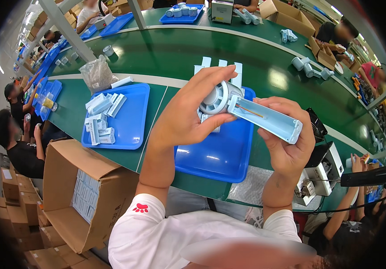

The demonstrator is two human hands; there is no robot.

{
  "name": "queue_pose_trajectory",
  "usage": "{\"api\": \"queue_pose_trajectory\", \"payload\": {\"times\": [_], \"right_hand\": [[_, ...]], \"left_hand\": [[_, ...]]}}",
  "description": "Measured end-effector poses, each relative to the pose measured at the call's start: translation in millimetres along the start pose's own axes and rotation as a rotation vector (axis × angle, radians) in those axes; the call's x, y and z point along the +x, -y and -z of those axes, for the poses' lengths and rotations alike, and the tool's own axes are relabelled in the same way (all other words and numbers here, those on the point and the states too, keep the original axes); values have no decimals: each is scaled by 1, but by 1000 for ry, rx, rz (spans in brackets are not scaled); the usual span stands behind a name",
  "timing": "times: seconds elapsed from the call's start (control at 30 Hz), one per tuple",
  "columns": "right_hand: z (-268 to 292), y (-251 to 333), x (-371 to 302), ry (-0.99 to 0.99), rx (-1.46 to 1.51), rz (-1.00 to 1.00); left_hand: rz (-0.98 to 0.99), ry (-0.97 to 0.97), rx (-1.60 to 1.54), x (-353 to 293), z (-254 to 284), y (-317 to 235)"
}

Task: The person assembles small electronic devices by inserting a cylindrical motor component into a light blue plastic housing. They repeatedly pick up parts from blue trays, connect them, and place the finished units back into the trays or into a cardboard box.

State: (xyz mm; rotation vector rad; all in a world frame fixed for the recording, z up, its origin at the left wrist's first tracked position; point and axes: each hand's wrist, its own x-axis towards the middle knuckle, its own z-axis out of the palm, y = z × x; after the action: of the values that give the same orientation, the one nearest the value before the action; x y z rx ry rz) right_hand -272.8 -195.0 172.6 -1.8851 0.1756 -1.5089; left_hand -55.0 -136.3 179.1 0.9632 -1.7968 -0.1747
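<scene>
Above a blue tray (213, 163), I hold a light-blue handheld fan (271, 122) in both hands. Its round grilled head sits in my left hand (181, 110), with the fingers curved over it and the thumb below. My right hand (291, 136) grips the far end of the handle, thumb underneath. The handle is an open trough facing up, with a thin reddish-orange wire inside near the head. Several light-blue parts (207, 62) show behind my left hand, partly hidden by it. A second blue tray (134, 130) at left holds a pile of light-blue handle covers (105, 107).
An open cardboard box (101, 157) with light-blue pieces stands at lower left. A plastic bag (96, 74) lies by the green conveyor belt (170, 49). To the right are a white device (332, 163) and a black electric screwdriver (368, 175). Other people work around the line.
</scene>
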Motion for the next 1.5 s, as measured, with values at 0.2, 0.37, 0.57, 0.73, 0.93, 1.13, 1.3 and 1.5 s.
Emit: {"api": "queue_pose_trajectory", "payload": {"times": [0.2, 0.37, 0.57, 0.73, 0.93, 1.13, 1.3, 1.5], "right_hand": [[0, 5, -3, -11, -53, -62], [2, 5, -2, -34, -37, -70], [0, 9, -3, -43, -48, -77], [1, 9, -3, -20, -111, -41], [8, 10, -1, -10, -129, -8], [-2, 11, -6, -76, -71, -51], [-7, 5, -5, -53, -149, 48], [-12, 0, -4, -82, -117, 12]], "left_hand": [[24, 20, -101, 1, -4, 4], [21, 43, -113, 2, -6, 6], [29, 61, -70, 1, -9, 2], [74, 77, -66, -1, -12, 3], [72, 71, -46, 0, -16, 2], [30, -161, 305, 5, -40, -8], [-110, -317, 377, 8, -47, 8], [-144, -311, 393, 9, -44, 12]]}}
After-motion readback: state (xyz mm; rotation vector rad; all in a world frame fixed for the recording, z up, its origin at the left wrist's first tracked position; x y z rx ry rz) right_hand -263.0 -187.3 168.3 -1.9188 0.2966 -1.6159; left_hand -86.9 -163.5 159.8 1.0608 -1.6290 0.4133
